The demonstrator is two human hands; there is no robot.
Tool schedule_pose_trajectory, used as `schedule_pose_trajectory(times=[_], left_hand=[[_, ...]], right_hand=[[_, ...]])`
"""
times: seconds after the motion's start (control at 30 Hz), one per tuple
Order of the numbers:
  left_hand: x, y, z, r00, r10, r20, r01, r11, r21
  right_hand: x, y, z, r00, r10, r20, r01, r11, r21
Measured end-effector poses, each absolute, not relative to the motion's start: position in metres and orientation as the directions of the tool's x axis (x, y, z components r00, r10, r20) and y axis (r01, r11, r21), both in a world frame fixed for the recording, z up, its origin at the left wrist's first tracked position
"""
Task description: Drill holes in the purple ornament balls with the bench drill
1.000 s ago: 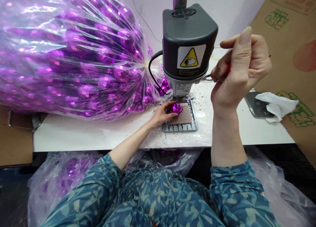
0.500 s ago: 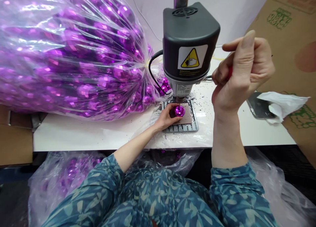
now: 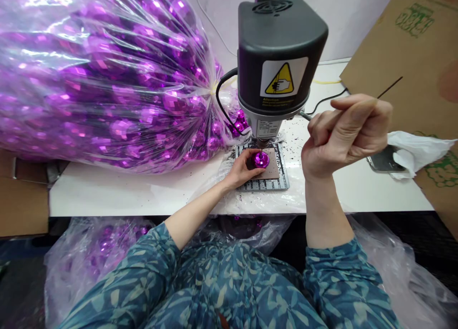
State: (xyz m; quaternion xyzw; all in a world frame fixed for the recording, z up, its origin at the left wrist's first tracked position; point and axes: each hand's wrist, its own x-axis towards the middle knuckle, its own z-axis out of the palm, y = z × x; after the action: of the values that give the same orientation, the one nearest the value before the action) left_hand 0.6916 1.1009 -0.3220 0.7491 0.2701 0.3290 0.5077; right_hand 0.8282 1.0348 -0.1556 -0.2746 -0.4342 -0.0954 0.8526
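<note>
My left hand (image 3: 243, 169) grips a shiny purple faceted ball (image 3: 261, 160) between thumb and fingers. It holds the ball against a small tan board (image 3: 273, 169) on the grey slotted base plate (image 3: 282, 182), right under the chuck of a black drill press (image 3: 281, 47). My right hand (image 3: 345, 135) is closed around the drill press lever (image 3: 305, 115), whose grip is hidden by my fingers. A thin dark rod (image 3: 390, 87) sticks out behind that hand; what it belongs to is hidden. Whether the bit touches the ball I cannot tell.
A big clear bag (image 3: 118, 85) of purple faceted balls lies on the white table (image 3: 118, 190), left of the press. A phone (image 3: 384, 160), a white tissue (image 3: 417, 152) and a cardboard box (image 3: 404, 61) are at right. Dark shavings surround the base. Another bag (image 3: 96, 252) sits below the table edge.
My right hand has come down and slightly left, turning with the lever, and the thin rod now shows. My left hand and the ball stay in place beneath the chuck.
</note>
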Motion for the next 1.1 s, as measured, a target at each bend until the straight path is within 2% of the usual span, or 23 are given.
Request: schedule_pose_trajectory(times=[0.23, 0.53, 0.77, 0.87, 0.97, 1.1], left_hand=[[0.691, 1.101, -0.321, 0.641, 0.738, 0.210, 0.092, -0.345, 0.934], [0.691, 1.100, -0.319, 0.643, 0.736, 0.212, 0.056, -0.321, 0.945], [0.690, 1.098, -0.316, 0.636, 0.745, 0.202, 0.071, -0.317, 0.946], [0.693, 1.099, -0.317, 0.631, 0.750, 0.199, 0.071, -0.311, 0.948], [0.692, 1.099, -0.315, 0.586, 0.786, 0.197, 0.106, -0.315, 0.943], [0.668, 1.081, -0.300, 0.512, 0.814, 0.274, 0.156, -0.402, 0.902]], right_hand=[[0.830, 1.041, -0.166, 0.582, -0.035, 0.812, 0.499, 0.804, -0.324], [0.836, 1.042, -0.182, 0.541, -0.038, 0.840, 0.439, 0.865, -0.244], [0.834, 1.041, -0.192, 0.570, -0.049, 0.820, 0.460, 0.846, -0.270], [0.832, 1.039, -0.169, 0.607, 0.012, 0.795, 0.395, 0.863, -0.314], [0.832, 1.043, -0.134, 0.664, 0.154, 0.732, 0.298, 0.843, -0.449], [0.835, 1.050, -0.109, 0.656, 0.242, 0.715, 0.282, 0.800, -0.530]])
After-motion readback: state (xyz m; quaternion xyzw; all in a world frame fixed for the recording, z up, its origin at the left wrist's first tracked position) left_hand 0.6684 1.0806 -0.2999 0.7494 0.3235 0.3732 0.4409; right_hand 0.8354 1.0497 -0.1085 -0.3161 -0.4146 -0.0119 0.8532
